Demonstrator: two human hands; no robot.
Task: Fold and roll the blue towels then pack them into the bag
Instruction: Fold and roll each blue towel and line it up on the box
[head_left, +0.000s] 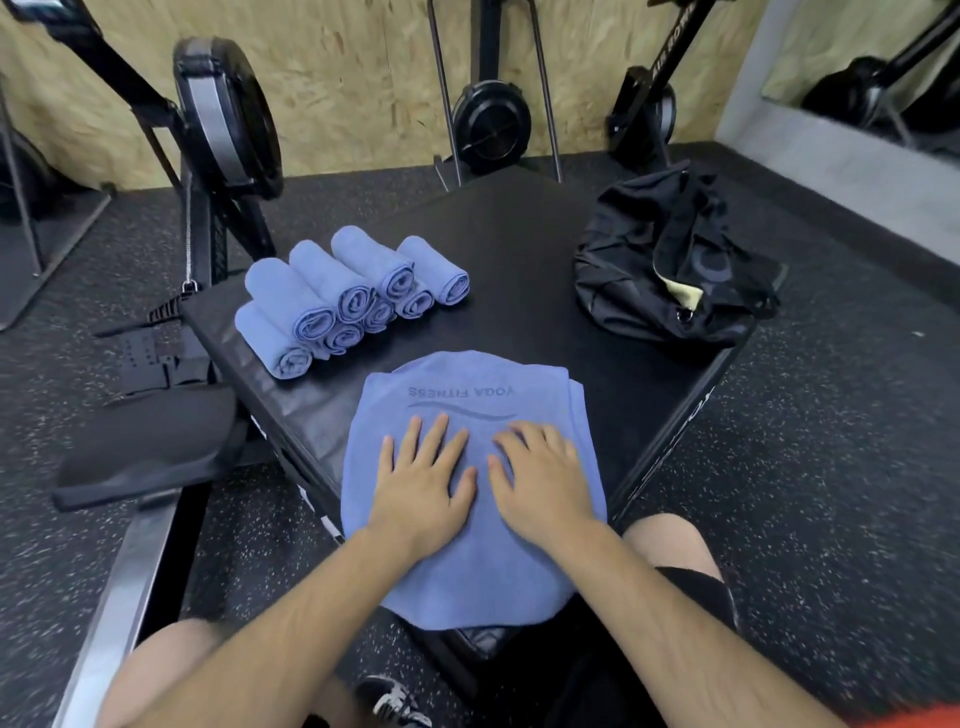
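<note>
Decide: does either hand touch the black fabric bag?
No, left hand and right hand rest on the spread blue towel, apart from the black fabric bag.

Folded blue towel (467, 571) flat at 6 o'clock; rolled towels (353, 301) stacked at 10; crumpled black bag (649, 291) at 2

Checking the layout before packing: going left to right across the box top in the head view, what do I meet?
Rolled towels → left hand → right hand, both flat on the spread towel → black bag.
</note>
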